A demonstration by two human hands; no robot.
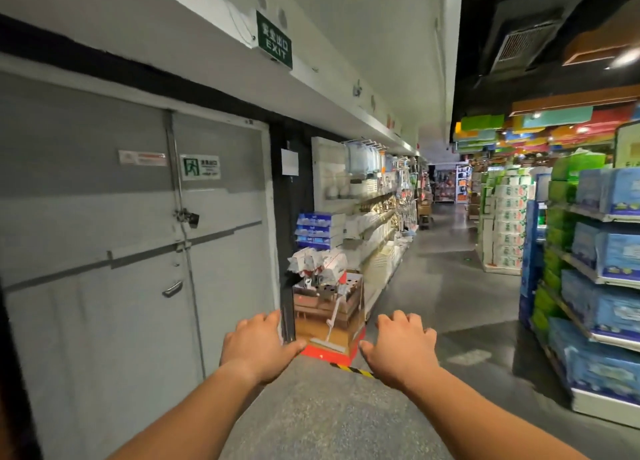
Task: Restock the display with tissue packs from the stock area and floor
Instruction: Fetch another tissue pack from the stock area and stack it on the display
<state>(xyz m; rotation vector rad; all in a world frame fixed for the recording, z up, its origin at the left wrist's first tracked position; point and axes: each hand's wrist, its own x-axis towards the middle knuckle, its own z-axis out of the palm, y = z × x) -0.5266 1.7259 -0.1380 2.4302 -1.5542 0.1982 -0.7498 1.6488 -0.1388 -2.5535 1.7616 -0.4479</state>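
Ahead, both hands [329, 347] empty with loose fingers, shelves [588, 279] holding blue tissue packs [616, 251], mop box [329, 307]

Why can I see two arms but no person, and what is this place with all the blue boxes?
The camera sits on the person's head and looks forward and down, so you see only their own arms. The left hand and right hand reach out in front, fingers loosely bent, holding nothing. This is a shop aisle. On the right stand shelves full of blue tissue packs. On the left is a grey door with a green exit sign above. Ahead on the floor stands a picture-covered box.
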